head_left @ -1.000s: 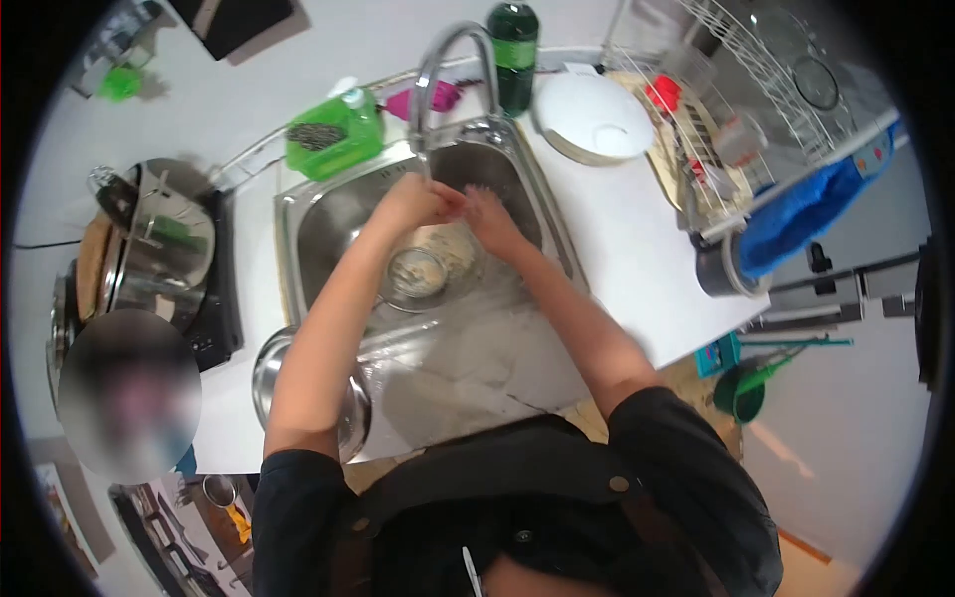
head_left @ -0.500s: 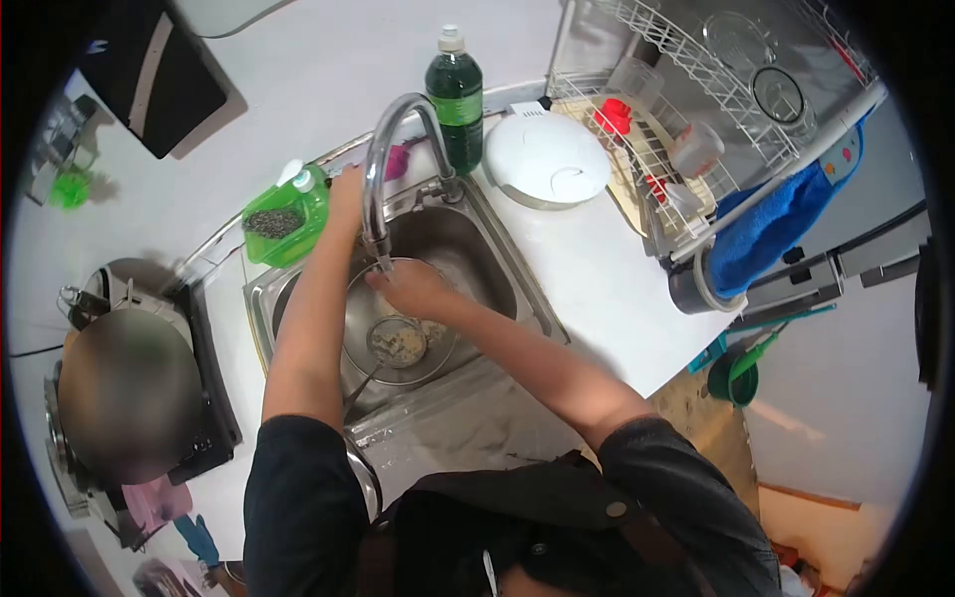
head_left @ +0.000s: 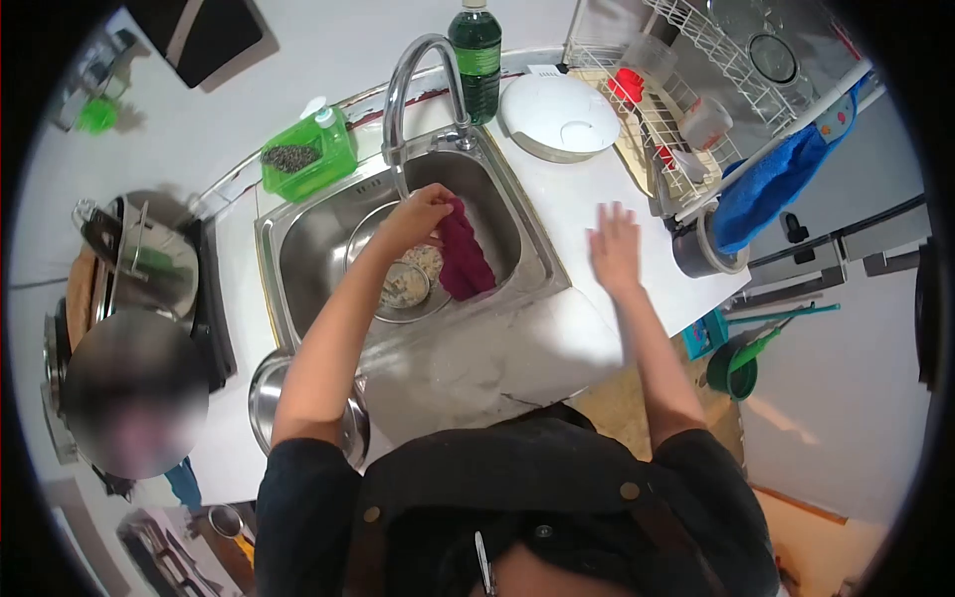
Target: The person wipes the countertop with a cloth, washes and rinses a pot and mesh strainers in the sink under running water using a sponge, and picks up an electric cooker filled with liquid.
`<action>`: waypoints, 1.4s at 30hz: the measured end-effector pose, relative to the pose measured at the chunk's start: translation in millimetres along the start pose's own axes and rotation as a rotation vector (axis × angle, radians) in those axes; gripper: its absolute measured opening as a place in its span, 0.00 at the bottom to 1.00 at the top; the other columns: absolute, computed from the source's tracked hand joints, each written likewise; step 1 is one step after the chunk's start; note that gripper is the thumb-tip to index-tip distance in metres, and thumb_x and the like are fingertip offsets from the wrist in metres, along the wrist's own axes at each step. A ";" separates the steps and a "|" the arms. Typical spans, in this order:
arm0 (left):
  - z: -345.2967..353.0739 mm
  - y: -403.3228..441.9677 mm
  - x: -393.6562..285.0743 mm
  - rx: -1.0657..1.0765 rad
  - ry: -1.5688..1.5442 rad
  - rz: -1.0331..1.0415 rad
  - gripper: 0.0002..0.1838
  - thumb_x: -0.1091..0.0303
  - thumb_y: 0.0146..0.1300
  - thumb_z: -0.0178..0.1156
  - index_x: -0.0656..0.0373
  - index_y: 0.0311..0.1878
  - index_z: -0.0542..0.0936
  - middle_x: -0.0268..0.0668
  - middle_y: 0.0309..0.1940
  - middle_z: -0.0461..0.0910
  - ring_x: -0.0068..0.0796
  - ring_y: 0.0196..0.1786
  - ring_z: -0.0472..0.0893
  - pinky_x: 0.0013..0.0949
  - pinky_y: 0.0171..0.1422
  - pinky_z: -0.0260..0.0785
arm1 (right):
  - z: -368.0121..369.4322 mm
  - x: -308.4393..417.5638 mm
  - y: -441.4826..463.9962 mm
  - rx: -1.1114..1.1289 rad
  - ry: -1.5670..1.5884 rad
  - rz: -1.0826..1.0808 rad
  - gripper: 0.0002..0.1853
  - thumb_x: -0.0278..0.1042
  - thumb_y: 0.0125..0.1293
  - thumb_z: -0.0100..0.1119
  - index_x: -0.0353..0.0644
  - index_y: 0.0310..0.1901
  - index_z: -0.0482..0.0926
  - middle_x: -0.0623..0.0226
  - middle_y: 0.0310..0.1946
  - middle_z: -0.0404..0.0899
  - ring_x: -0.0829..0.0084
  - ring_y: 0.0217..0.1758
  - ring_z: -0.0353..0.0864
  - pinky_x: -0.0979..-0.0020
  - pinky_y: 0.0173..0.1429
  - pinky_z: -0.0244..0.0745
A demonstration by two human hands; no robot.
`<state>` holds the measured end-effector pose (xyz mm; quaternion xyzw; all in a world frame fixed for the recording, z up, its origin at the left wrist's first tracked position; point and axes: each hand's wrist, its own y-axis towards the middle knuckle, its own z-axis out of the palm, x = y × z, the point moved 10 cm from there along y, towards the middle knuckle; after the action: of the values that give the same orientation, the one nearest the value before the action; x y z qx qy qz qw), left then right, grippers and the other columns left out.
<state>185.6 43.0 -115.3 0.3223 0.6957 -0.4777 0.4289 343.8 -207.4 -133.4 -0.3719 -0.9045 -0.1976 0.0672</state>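
My left hand (head_left: 423, 211) pinches the top of a dark magenta cloth (head_left: 468, 261), which hangs down inside the sink (head_left: 316, 261) in front of the faucet (head_left: 394, 109). Beneath that hand, partly hidden by my forearm, a round metal bowl (head_left: 360, 231) lies in the basin. Pale food bits and a small round strainer (head_left: 406, 286) show in it. Off to the right, my right hand (head_left: 617, 244) hovers over or rests on the white counter, fingers spread and holding nothing; contact is hard to tell.
Behind the sink stand a green tray (head_left: 333, 149) with a scouring pad and a green liquid bottle (head_left: 476, 65). A white lidded container (head_left: 559, 114) and a wire dish rack (head_left: 686, 149) are at right. A metal lid (head_left: 267, 398) lies front left, near a pot (head_left: 159, 264).
My left hand has come forward from behind the faucet with the magenta cloth. My right hand has left the bowl and moved right, over the counter. The view has shifted.
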 end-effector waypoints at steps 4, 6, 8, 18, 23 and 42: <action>7.0 -11.3 -10.3 0.058 -0.064 -0.031 0.10 0.69 0.63 0.49 0.58 0.46 0.73 0.32 0.39 0.74 0.25 0.40 0.76 0.34 0.46 0.75 | -0.6 127.7 33.6 0.040 0.732 -0.277 0.21 0.31 0.64 0.52 0.39 0.60 0.68 0.50 0.59 0.69 0.54 0.62 0.66 0.62 0.64 0.61; -1.5 -16.7 -17.8 0.044 -0.065 0.050 0.10 0.67 0.63 0.48 0.57 0.45 0.73 0.32 0.38 0.75 0.24 0.40 0.76 0.34 0.49 0.72 | -20.8 176.5 51.8 0.144 0.882 -0.252 0.15 0.31 0.65 0.52 0.38 0.53 0.73 0.55 0.47 0.77 0.61 0.49 0.76 0.67 0.53 0.70; -28.8 -32.8 -28.9 -0.154 -0.243 0.117 0.10 0.64 0.63 0.48 0.57 0.43 0.74 0.30 0.36 0.76 0.24 0.39 0.76 0.32 0.47 0.68 | -7.5 212.1 71.6 0.400 0.805 -0.241 0.11 0.33 0.68 0.51 0.38 0.47 0.76 0.63 0.34 0.80 0.72 0.37 0.79 0.72 0.44 0.74; -71.7 -86.5 -36.7 -1.112 0.507 0.617 0.15 0.59 0.67 0.50 0.62 0.38 0.78 0.45 0.31 0.79 0.40 0.28 0.76 0.36 0.36 0.68 | 131.9 287.0 84.9 0.680 1.694 0.504 0.16 0.44 0.63 0.53 0.36 0.36 0.77 0.60 0.31 0.79 0.67 0.32 0.77 0.63 0.36 0.72; -77.8 -44.4 35.2 -0.603 -0.652 0.652 0.14 0.59 0.68 0.50 0.58 0.42 0.78 0.38 0.34 0.79 0.28 0.41 0.77 0.35 0.48 0.68 | 72.4 300.2 90.7 0.782 1.567 0.520 0.14 0.41 0.60 0.59 0.36 0.36 0.78 0.65 0.28 0.77 0.69 0.29 0.75 0.68 0.31 0.71; -59.9 -33.4 6.7 -0.299 -0.482 0.309 0.34 0.74 0.49 0.57 0.56 0.64 0.63 0.44 0.48 0.72 0.37 0.46 0.77 0.46 0.52 0.72 | 107.9 236.1 71.9 0.295 2.107 0.412 0.24 0.59 0.66 0.45 0.46 0.44 0.77 0.68 0.40 0.81 0.66 0.37 0.80 0.62 0.40 0.75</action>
<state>136.8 88.4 -97.9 0.2351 0.5792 -0.3622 0.6914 228.1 35.5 -146.4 -0.1484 -0.3269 -0.2920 0.8865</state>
